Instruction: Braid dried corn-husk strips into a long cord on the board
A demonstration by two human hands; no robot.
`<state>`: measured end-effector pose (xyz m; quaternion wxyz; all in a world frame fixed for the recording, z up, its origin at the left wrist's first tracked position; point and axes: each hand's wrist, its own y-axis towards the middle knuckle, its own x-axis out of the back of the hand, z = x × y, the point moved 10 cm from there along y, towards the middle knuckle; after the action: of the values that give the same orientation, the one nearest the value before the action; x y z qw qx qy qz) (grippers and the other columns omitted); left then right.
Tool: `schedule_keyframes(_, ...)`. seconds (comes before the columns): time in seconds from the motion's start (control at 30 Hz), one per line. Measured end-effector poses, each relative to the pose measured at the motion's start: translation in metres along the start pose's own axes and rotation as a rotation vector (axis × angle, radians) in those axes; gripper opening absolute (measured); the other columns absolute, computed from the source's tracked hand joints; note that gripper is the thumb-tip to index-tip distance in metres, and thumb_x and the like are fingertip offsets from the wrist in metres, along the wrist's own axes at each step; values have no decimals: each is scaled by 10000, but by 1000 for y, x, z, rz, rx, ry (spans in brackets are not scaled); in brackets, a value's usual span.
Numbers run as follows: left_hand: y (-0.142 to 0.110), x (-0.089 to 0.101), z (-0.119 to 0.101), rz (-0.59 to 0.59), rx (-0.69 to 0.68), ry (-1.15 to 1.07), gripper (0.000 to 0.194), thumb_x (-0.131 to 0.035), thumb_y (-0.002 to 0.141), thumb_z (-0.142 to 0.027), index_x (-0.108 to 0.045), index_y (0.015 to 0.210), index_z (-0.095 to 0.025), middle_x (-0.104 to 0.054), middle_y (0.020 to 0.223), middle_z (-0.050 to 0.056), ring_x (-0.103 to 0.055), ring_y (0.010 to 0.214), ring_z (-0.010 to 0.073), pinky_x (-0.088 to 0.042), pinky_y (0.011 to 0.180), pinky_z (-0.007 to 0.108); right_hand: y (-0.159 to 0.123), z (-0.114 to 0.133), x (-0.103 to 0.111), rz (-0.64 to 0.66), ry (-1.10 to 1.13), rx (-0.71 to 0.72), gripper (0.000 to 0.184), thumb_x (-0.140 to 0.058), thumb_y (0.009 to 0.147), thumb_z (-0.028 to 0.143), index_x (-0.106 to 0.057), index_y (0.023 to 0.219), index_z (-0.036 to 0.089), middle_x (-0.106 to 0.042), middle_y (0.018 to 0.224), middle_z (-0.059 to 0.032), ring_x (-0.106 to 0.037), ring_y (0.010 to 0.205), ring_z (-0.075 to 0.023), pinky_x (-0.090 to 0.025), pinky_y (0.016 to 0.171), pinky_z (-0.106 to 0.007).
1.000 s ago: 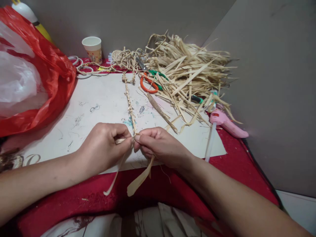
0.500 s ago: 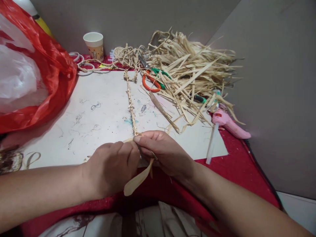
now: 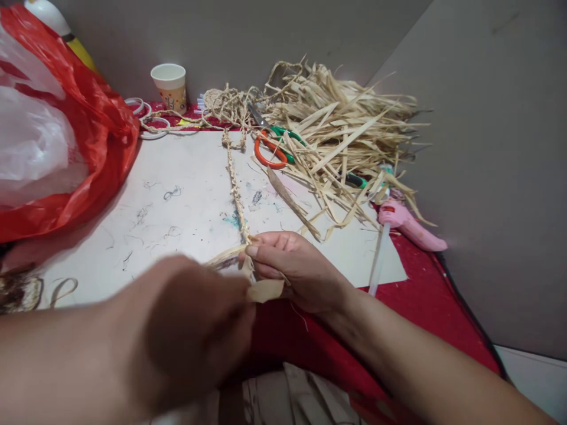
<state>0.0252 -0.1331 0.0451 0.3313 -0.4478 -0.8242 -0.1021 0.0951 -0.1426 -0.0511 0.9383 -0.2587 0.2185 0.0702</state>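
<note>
A thin braid of dried straw (image 3: 235, 188) runs down the middle of the white board (image 3: 177, 206) toward me. My right hand (image 3: 292, 268) pinches the braid's near end, fingers closed on it. My left hand (image 3: 195, 330) is close to the camera and smeared by motion, and a wide loose straw strip (image 3: 264, 290) sticks out beside it; its fingers do not show. Another loose strand (image 3: 224, 257) leads from the braid's end toward the left hand.
A heap of dried straw strips (image 3: 341, 124) lies at the back right, with orange-and-green scissors (image 3: 272, 147) at its edge. A pink glue gun (image 3: 410, 224) and glue stick (image 3: 377, 260) sit right. A red plastic bag (image 3: 66, 136) fills the left; a paper cup (image 3: 169, 87) stands behind.
My left hand has pulled back toward me and risen close to the camera, drawing the wide straw strip up and across. My right hand has stayed pinched on the braid's end.
</note>
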Motion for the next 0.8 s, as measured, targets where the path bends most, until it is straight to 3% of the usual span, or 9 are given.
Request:
schedule_keyframes(0.1, 16, 62, 15, -342, 62, 159, 144, -526, 758, -213, -564, 622, -183, -511, 507, -40, -412, 471, 76, -308, 463, 207, 1, 1, -1, 14, 4, 6, 259, -626, 782, 296, -507, 615, 137, -324, 399, 91, -190, 355, -23, -120, 357, -176)
schedule_keyframes(0.13, 22, 70, 24, -378, 92, 138, 89, -540, 750, -219, -580, 684, -175, -555, 571, -28, -466, 530, 90, -349, 509, 211, 1, 1, -2, 21, 4, 3, 244, -624, 783, 297, -519, 633, 136, -315, 392, 96, -179, 350, -23, -113, 352, -175)
schedule_keyframes(0.17, 30, 65, 36, -327, 141, 55, 79, -547, 751, -228, -598, 744, -167, -597, 632, -13, -512, 579, 106, -382, 544, 217, 1, 1, -3, 29, 3, 1, 229, -622, 783, 298, -531, 651, 134, -314, 389, 99, -175, 347, -22, -114, 351, -175)
schedule_keyframes(0.23, 42, 31, 57, -67, 226, -216, 138, -543, 777, -260, -614, 830, -155, -640, 703, 10, -565, 631, 123, -428, 586, 234, 2, 2, -4, 40, -5, 15, 224, -625, 778, 298, -534, 659, 132, -327, 390, 97, -181, 350, -20, -124, 354, -173)
schedule_keyframes(0.3, 41, -13, 63, 219, 289, -512, 187, -538, 809, -301, -622, 847, -139, -650, 717, 23, -584, 636, 118, -459, 615, 245, 4, 2, -2, 35, -21, 22, 255, -640, 761, 302, -502, 623, 138, -347, 397, 91, -195, 354, -17, -134, 359, -172)
schedule_keyframes(0.37, 35, -38, 63, 352, 319, -707, 217, -561, 817, -333, -626, 831, -126, -638, 695, 17, -570, 603, 95, -467, 618, 236, 5, 1, 0, 18, -38, 17, 284, -662, 735, 298, -471, 592, 143, -359, 401, 88, -209, 357, -14, -142, 363, -171)
schedule_keyframes(0.53, 32, -46, 70, 384, 329, -770, 223, -575, 831, -335, -639, 818, -122, -638, 715, 19, -532, 583, 61, -438, 593, 200, 5, 2, 2, 8, -63, 6, 259, -671, 713, 269, -490, 584, 138, -386, 405, 84, -243, 360, -15, -172, 373, -171)
schedule_keyframes(0.63, 32, -43, 71, 410, 309, -685, 283, -509, 868, -357, -643, 786, -122, -639, 726, 28, -517, 593, 64, -422, 587, 199, 5, 3, 0, 41, -65, 1, 210, -672, 713, 249, -536, 611, 126, -414, 422, 78, -274, 374, -17, -200, 387, -171)
schedule_keyframes(0.8, 36, -31, 67, 331, 223, -430, 285, -448, 887, -319, -620, 753, -136, -570, 669, -4, -452, 580, 70, -369, 553, 197, 6, -1, 1, 47, -107, -48, 224, -704, 690, 267, -552, 614, 122, -421, 445, 75, -291, 389, -18, -206, 391, -169)
